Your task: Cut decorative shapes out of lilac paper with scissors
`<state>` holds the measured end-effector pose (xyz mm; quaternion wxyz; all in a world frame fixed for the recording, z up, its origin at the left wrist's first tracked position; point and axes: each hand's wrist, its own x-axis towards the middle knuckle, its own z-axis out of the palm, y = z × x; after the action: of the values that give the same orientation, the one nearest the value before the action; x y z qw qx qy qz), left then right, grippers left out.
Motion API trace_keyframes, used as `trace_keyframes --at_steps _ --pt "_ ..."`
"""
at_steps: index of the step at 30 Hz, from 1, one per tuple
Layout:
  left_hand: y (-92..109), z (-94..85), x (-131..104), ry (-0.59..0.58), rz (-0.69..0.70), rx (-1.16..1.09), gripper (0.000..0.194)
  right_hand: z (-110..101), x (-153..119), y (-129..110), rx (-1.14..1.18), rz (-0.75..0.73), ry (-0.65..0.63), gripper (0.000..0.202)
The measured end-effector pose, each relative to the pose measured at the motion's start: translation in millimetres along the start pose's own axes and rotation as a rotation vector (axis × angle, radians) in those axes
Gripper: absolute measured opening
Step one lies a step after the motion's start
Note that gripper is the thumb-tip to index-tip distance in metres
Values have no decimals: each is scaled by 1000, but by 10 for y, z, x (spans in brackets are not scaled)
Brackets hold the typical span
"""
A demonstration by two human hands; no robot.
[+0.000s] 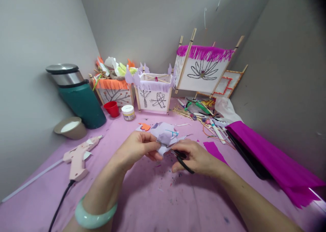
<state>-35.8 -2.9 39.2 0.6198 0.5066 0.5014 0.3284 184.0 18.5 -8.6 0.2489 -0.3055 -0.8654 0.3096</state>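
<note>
Near the middle of the purple table, my left hand pinches a pale lilac paper piece between thumb and fingers. Black-handled scissors are in my right hand, its fingers wrapped round the handles. The scissors' blades meet the lower right part of the lilac paper and are partly hidden by my fingers and the paper. An orange paper cutout lies just behind my left hand. Small paper scraps are scattered below both hands.
A pink glue gun, beige bowl and green tumbler stand left. Behind are a red cup, white jar and decorated lanterns. Sticks and markers lie right, beside magenta paper.
</note>
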Motion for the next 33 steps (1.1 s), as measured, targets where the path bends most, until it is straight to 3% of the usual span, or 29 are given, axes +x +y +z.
trace_keyframes --at_steps 6,21,26,30,33 --pt "8 42 1 12 25 28 7 1 18 -47 -156 -80 42 51" --pt "-2 31 -8 -2 18 -8 13 -10 30 -33 -196 -109 98 48" --pt "11 25 -19 -1 24 -40 19 7 30 -30 8 -48 82 47" --pt "7 23 -22 -12 24 -69 21 35 10 -51 390 172 -75 42" --pt "-4 19 -21 -24 32 -89 21 51 2 -73 651 240 -174 43"
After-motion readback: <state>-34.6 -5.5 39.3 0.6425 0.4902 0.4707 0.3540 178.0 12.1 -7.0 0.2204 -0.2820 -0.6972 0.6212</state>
